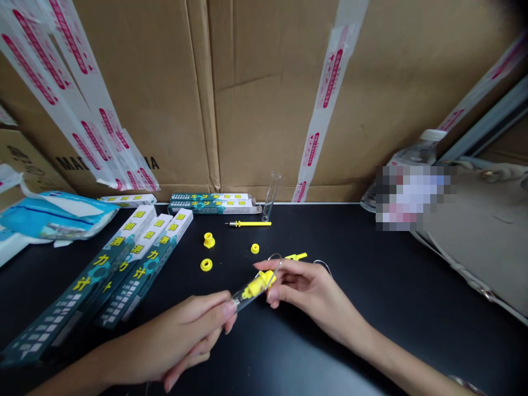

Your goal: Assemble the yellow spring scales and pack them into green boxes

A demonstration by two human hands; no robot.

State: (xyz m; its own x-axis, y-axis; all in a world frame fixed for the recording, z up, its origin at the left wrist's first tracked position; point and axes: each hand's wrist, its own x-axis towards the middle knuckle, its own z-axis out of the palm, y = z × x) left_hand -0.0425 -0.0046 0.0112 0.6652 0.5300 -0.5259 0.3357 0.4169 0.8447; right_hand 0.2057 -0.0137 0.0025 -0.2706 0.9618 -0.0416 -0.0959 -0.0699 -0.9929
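My left hand [185,333] pinches the near end of a clear tube [240,297] with a yellow fitting [259,284] at its far end. My right hand [301,289] grips that yellow fitting with fingertips closed round it; a thin wire hook [275,257] rises above the fingers. Both hands hover over the black tabletop [371,286]. Loose yellow parts lie beyond: a cap [209,240], a ring [206,264], a small ring [254,248], a yellow rod [249,223] and another yellow piece [297,256] behind my right hand.
Three long teal-and-white boxes [124,264] lie at the left, more boxes [212,203] at the back. An empty clear tube [271,197] leans on the cardboard wall [256,99]. A blue-white packet [53,217] is far left, a plastic bottle [421,149] and beige bag [487,231] at the right.
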